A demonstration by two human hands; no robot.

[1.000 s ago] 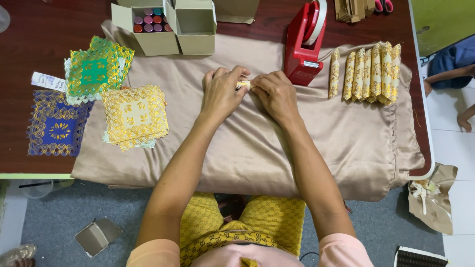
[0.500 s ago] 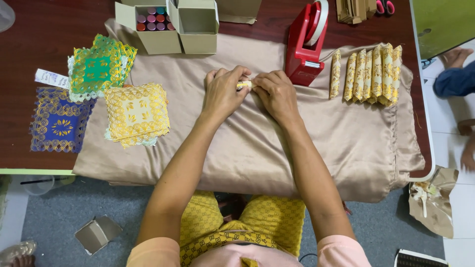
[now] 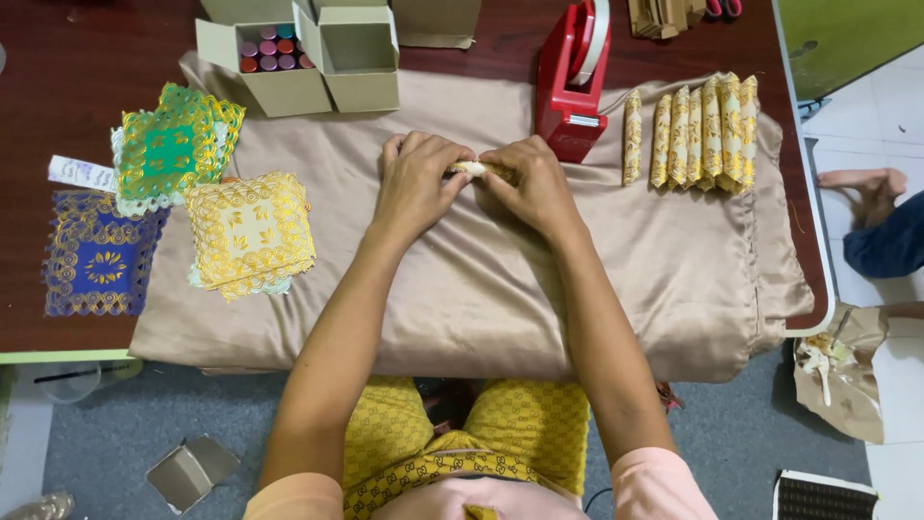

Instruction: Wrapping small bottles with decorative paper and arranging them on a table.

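Head view, hands: the left hand (image 3: 416, 183) and the right hand (image 3: 532, 185) meet at the middle of the table, fingers curled and pressed together around a small yellow roll (image 3: 478, 169).
Grip: both hands pinch the roll between thumb and fingertips, the left at its left end, the right over its right part; only a short stretch of it shows between them.
Roll: it lies level, just above the tan cloth (image 3: 500, 279), near the far edge of the cloth and just left of the red tape dispenser (image 3: 575, 82).
Finished rolls: a row of yellow rolls (image 3: 691, 130) lies side by side on the cloth to the right of the dispenser, well apart from the hands.
Left of the hands: a stack of yellow lace squares (image 3: 249, 229) sits on the cloth; a green stack (image 3: 174, 146) lies beyond it, and a blue square (image 3: 99, 255) lies on the bare dark table (image 3: 58, 77).
Far edge: an open cardboard box (image 3: 274, 63) holds small bottles with coloured caps; a second box (image 3: 358, 58) touches its right side.
Right edge: another person's bare foot (image 3: 861, 183) rests on the floor beside the table.
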